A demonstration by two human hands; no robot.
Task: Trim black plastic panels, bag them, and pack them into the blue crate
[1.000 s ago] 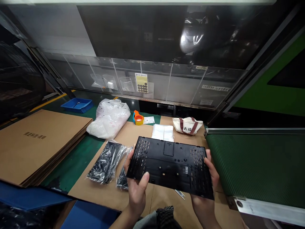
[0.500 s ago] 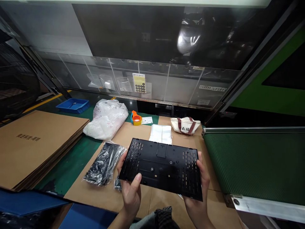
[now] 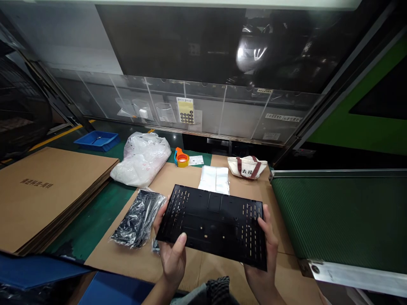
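Between both hands I hold a flat black perforated panel [image 3: 211, 226], raised over the cardboard-covered bench. Rows of slots run along its left and right ends, with a few small holes in the middle. My left hand [image 3: 173, 254] grips its left end, the thumb lying on the face and the fingers partly hidden behind. My right hand [image 3: 265, 250] clasps the right end, fingers at its edge. Just left of the panel lie black parts in clear plastic wrap [image 3: 136, 218]. Behind it is a stack of clear plastic bags [image 3: 213, 178], partly covered by the panel.
A flat cardboard stack [image 3: 57, 186] is at left, a blue tray [image 3: 98, 142] behind it. Beyond the panel are a white plastic bag [image 3: 143, 159], a tape dispenser [image 3: 182, 158] and a cloth pouch [image 3: 247, 167]. A green conveyor belt [image 3: 343, 220] runs at right.
The panel has shifted slightly left and down and its tilt has changed a little, both hands moving along with it. Everything else stays put.
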